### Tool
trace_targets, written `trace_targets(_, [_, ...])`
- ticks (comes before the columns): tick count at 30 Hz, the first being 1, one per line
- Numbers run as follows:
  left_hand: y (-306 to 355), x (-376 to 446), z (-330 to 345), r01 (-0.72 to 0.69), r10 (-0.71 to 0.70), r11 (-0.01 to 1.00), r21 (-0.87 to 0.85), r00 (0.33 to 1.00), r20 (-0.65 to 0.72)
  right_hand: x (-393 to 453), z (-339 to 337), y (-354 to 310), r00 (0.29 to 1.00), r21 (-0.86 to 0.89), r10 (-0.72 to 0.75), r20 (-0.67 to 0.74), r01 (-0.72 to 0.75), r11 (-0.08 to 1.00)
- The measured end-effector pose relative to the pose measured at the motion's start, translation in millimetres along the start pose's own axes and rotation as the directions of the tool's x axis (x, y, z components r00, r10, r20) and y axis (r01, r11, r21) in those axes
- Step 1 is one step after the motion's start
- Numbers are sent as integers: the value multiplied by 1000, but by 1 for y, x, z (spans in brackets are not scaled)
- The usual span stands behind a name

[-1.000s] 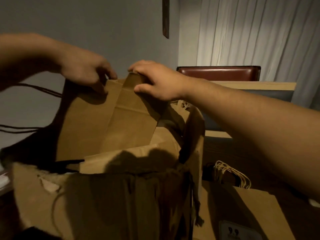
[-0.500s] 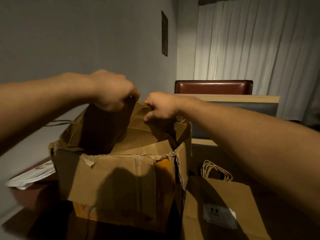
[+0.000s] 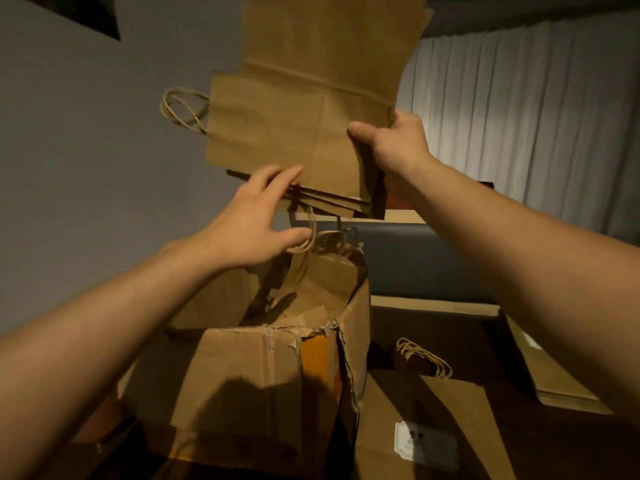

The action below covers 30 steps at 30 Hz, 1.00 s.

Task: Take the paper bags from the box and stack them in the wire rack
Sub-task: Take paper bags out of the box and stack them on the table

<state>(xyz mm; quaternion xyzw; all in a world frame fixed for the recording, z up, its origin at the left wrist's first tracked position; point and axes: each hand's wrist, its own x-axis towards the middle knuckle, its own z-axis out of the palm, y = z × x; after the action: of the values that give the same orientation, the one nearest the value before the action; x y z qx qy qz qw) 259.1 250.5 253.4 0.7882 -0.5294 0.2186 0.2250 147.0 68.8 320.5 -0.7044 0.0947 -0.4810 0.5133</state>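
Right hand point(image 3: 398, 147) pinches bags point(image 3: 298, 133) above box point(image 3: 249, 372); left hand point(image 3: 256, 223) spread, fingers touching the bags' lower edge.

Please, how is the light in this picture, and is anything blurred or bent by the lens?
Head view: dim, warm light; a hand's shadow falls on the box front; the curtain top bows from wide-angle distortion; the left hand and the bags look slightly soft.

No legible text; only a white label point(image 3: 425, 444), print blurred, on a flat paper bag point(image 3: 460, 410).
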Motion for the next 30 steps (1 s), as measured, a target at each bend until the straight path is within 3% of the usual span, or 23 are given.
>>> trace_targets(3, [33,16,-4,-63,83,948,-313,995,53,-20,-6,-13,989,48,-101,-107,106,993])
trace_targets(5, [65,26,-14,-97,125,752,-651,992,-4,-43,-14,-18,975,53,-193,-108,199,979])
trace_targets(7, [89,32,-17,-129,152,500,-857,987,-60,-69,-18,-12,954,-110,-301,-5,299,948])
trace_targets(10, [121,40,-6,-161,203,445,-881,976,-76,-100,-26,5,901,-454,-372,221,433,779])
trace_targets(12, [129,43,6,-66,-20,302,-951,997,-75,-111,-42,12,877,-603,-353,327,480,637])
trace_targets(14, [125,45,18,-77,-291,254,-964,945,-152,-117,-65,15,842,-631,-325,430,538,559])
trace_targets(16, [131,40,30,-75,-317,230,-970,937,-148,-122,-94,18,826,-609,-375,420,563,558])
trace_targets(18, [145,29,48,19,-277,127,-992,961,-17,-124,-126,27,844,-650,-449,294,521,554])
trace_targets(20, [152,17,70,123,-234,16,-992,965,116,-127,-159,39,884,-762,-442,150,388,519])
trace_targets(23, [153,1,103,250,-190,-57,-967,948,256,-142,-207,60,972,-853,-228,-47,80,517])
trace_targets(26, [150,-14,129,352,-146,-75,-933,922,360,-158,-239,74,988,-668,100,-114,-150,729])
trace_targets(30, [150,-27,151,386,-220,-15,-922,898,380,-171,-248,95,954,-490,256,-158,-300,819])
